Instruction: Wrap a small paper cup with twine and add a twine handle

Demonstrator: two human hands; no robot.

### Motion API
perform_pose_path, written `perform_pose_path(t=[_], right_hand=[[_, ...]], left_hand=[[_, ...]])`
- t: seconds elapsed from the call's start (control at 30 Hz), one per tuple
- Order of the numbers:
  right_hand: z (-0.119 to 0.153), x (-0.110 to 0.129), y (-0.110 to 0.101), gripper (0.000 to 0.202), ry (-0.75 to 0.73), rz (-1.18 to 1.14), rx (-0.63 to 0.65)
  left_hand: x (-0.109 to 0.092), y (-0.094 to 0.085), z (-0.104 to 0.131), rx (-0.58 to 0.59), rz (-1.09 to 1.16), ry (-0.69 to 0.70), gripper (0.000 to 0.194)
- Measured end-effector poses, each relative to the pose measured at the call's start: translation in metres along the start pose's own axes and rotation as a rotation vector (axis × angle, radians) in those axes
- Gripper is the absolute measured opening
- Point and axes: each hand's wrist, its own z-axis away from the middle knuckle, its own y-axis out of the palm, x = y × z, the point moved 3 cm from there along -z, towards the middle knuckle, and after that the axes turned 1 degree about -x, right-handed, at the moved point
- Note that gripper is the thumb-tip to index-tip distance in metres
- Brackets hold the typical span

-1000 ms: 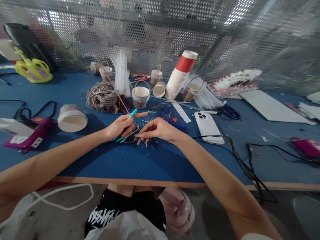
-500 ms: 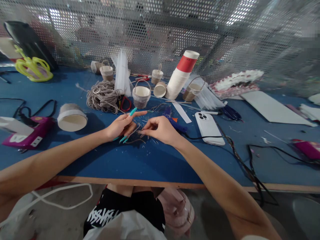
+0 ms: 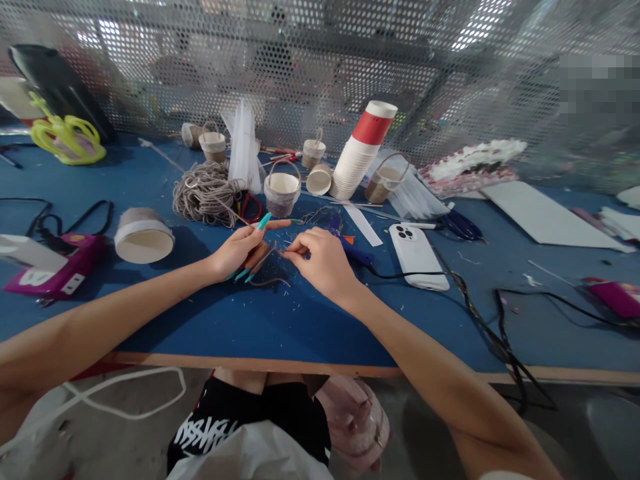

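A thin grey-brown cord (image 3: 270, 282) runs between my hands, its loose tail curling over the blue table. My left hand (image 3: 239, 253), with long turquoise nails, has its lower fingers curled on the cord while the index finger points out to the right. My right hand (image 3: 323, 263) pinches the cord between thumb and fingertips, just right of the left fingers. Behind the hands lie a bundle of the same cord (image 3: 206, 195) and a small cord-wrapped cup with a handle (image 3: 283, 195). A dark blue glue gun (image 3: 356, 251) lies partly hidden behind my right hand.
A leaning stack of paper cups (image 3: 361, 157) stands at the back, among smaller handled cups. A white phone (image 3: 419, 257) and black cables (image 3: 473, 310) lie to the right. On the left are a wide wrapped cup (image 3: 144, 237) and a purple power strip (image 3: 60, 270).
My right hand has shifted slightly, and the cord between the hands stands out more clearly. A strand beyond the cord bundle has moved up and to the left. My left hand stays nearly still.
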Motion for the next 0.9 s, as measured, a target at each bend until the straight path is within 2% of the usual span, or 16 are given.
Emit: perform_pose_path(t=[0.1,0.17,0.23,0.37,0.47,0.63,0.73,0.9], right_hand=[[0.000,-0.001,0.001,0.022,-0.010,0.040,-0.006],[0.000,-0.003,0.003,0.018,0.026,-0.040,0.031],[-0.001,-0.007,0.005,0.016,0.070,-0.176,0.096],[-0.002,-0.012,0.008,0.026,0.110,-0.439,0.260],[-0.004,-0.014,0.009,0.022,0.145,-0.604,0.357],[-0.002,-0.019,0.013,0.021,0.321,-0.771,0.506],[-0.001,-0.020,0.014,0.023,0.350,-0.760,0.444],[0.001,-0.012,0.009,0.019,0.226,-0.546,0.285]], left_hand=[[0.001,-0.001,-0.001,0.006,-0.003,-0.001,0.056],[0.000,-0.001,-0.001,0.018,0.002,-0.009,0.058],[-0.001,-0.002,-0.001,0.041,0.006,-0.019,0.060],[-0.001,-0.005,0.000,0.092,0.016,-0.052,0.058],[0.001,-0.006,0.001,0.143,0.027,-0.073,0.057],[0.002,-0.002,0.001,0.232,-0.006,-0.068,0.062],[0.001,-0.001,0.001,0.225,-0.056,-0.054,0.062],[0.001,-0.001,0.000,0.181,-0.071,-0.047,0.062]])
